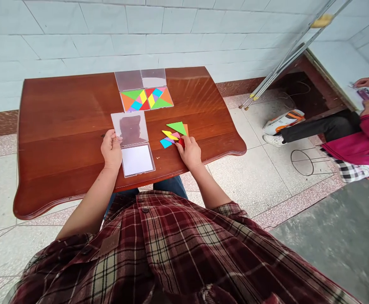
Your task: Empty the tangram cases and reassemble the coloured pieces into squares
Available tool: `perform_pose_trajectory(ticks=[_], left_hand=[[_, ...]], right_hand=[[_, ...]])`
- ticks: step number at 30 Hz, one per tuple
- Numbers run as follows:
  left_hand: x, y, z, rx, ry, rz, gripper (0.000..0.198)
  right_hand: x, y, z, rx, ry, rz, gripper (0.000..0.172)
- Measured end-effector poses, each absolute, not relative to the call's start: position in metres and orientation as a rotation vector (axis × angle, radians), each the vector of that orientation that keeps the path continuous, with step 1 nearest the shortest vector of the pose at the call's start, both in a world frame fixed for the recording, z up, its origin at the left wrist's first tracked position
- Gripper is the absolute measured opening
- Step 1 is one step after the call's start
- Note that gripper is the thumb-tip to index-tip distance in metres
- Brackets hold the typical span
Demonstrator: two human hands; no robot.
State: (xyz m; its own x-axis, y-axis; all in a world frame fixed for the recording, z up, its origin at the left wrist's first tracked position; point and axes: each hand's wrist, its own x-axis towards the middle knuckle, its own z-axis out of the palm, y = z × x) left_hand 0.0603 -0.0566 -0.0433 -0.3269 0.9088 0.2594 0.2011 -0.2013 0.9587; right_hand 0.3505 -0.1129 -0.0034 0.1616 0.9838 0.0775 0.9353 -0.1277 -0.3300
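My left hand (111, 148) is closed on the left edge of an open clear plastic case, thumb over its raised lid (130, 128). The bottom half of this case (137, 160) shows a plain white surface. Just right of it lies a loose heap of tangram pieces: a green triangle (177, 127), a yellow parallelogram (169, 135), a blue square (165, 142), and pink, purple and orange ones. My right hand (191, 153) pinches a red tangram piece (181, 142) at the heap's near side; its fingers partly cover that piece.
Two more open cases (147, 99), filled with fitted tangram pieces, lie farther back on the brown wooden table (61, 139). Crutches (273, 69) lean against the tiled wall. At the right a seated person (352, 135) holds something; a bag (284, 121) and wire stand (302, 162) are nearby.
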Motion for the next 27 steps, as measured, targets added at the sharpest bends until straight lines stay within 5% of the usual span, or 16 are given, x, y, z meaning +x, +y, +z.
perform_pose_trajectory(ticks=[27], left_hand=[[0.060, -0.055, -0.046, 1.298, 1.492, 1.610, 0.035]], right_hand=[[0.378, -0.123, 0.002, -1.981, -1.601, 0.293, 0.024]])
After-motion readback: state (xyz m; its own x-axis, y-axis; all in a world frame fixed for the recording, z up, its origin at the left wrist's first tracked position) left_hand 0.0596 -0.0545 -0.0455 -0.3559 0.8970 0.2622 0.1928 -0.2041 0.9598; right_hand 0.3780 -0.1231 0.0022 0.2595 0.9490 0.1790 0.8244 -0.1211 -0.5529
